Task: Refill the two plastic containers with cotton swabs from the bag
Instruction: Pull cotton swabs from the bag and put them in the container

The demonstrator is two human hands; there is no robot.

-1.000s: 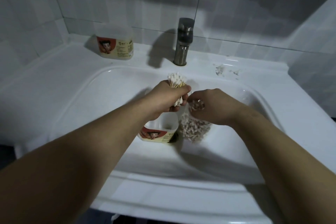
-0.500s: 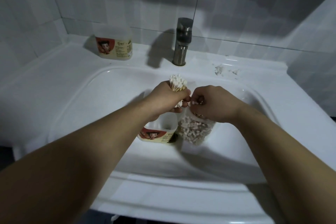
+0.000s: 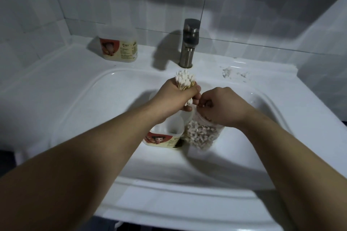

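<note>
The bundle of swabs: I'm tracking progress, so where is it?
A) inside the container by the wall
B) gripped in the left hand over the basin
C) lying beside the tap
B: the left hand grips the bundle of swabs above the open container.

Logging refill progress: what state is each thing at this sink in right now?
Left hand: grips bundle of wooden-stick cotton swabs, held upright.
Right hand: pinches mouth of clear plastic bag, part full of swabs.
Translucent labelled plastic container in the basin: upright, open, no swabs visible.
Matching container on the ledge: upright, seemingly lidded.
Steel faucet: no water running.
</note>
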